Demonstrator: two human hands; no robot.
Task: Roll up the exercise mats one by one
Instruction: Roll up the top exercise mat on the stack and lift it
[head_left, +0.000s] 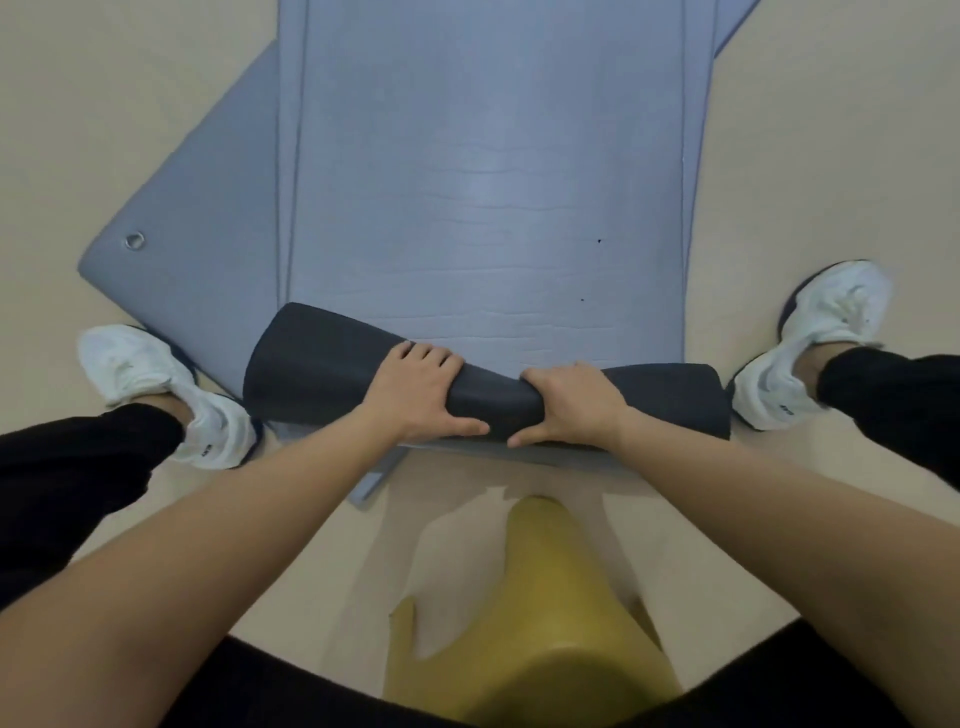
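Left shoe: white trainer (161, 389) planted on the beige floor (78, 130), far left, black trouser leg above it, toe right by the corner of a mat.
Angled mat: a grey-blue one (208, 234) lies flat and skewed, fanning out to the left from under the others, with a metal eyelet (135, 241) near its corner.
Roll: here's the action. The near end of the top mat is turned over into a loose roll (317, 364), dark underside showing, lying crosswise between the two feet. Its left end gapes wider than its right.
Left hand: down on the roll (421, 397) just left of centre, fingers curled over the far side, thumb stretched along the near side. It's gripping that roll.
Top mat: the unrolled part (493, 156) runs straight away from the person, flat and creased across its width, stacked on the mats beneath.
Yellow object: something yellow (540, 623) sits close under the camera, blurred. What it is, I cannot tell.
Right hand: beside the left (571, 405), thumbs nearly meeting, fingers wrapped over the top. It grips the roll as well.
Right shoe: matching white trainer (815, 343), on the floor just off the roll's right end.
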